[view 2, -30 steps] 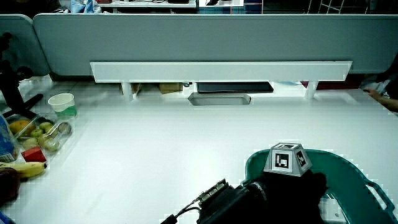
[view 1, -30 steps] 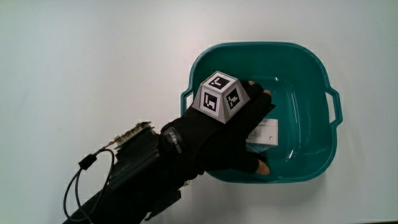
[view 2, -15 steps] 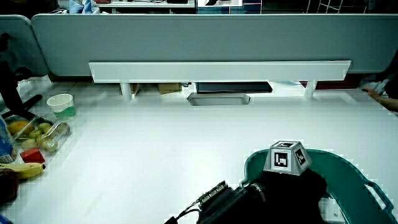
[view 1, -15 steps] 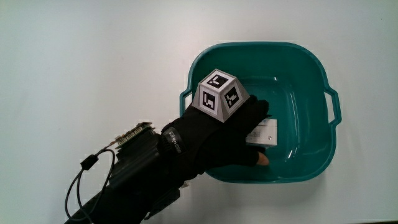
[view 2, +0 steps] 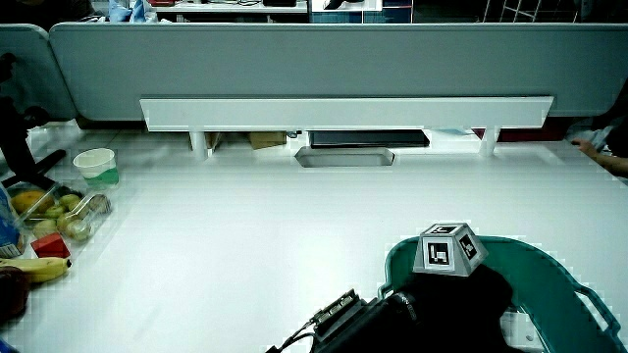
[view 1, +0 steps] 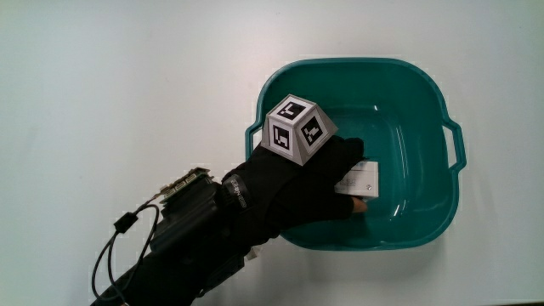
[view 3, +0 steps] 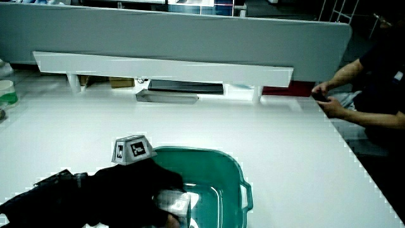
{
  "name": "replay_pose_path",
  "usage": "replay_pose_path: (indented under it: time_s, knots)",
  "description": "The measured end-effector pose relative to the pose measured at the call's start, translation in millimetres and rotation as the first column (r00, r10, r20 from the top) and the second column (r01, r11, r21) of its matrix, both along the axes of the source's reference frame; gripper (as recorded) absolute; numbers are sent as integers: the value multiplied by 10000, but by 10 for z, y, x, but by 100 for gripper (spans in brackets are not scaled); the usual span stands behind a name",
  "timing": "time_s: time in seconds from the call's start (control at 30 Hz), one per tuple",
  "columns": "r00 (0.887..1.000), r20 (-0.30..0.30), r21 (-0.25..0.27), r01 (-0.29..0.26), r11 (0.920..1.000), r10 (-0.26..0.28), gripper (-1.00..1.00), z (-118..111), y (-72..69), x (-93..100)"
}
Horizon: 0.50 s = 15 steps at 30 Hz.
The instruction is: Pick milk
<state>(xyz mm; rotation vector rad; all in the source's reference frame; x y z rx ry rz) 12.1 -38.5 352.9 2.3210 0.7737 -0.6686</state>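
Observation:
A teal plastic basin stands on the white table. Inside it lies a small white milk carton, mostly covered by the hand. The gloved hand reaches into the basin over its rim, with the patterned cube on its back. Its fingers are curled round the carton, thumb on the side nearer the person.
In a side view, a white cup, a clear box of fruit, a red block and a banana sit at the table's edge. A long white shelf stands by the low partition.
The fingers have closed tighter round the carton, and hand and carton have shifted slightly toward the basin's middle.

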Motion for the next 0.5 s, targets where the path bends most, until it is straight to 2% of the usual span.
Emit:
replay_pose_path:
  time_s: [0.07, 0.27, 0.37, 0.47, 0.5]
  knots:
    - [10000, -52, 16, 8, 10000, -8, 100, 5, -4, 5]
    - [9995, -319, 147, 21, 9999, -16, 100, -42, -11, -10]
    - [9986, -526, 397, 24, 9992, -3, 100, -125, -18, -24]
    - [9975, -705, 413, 20, 9991, 9, 100, -237, -31, -54]
    - [9970, -769, 652, 1, 9979, 50, 100, -274, -39, -68]
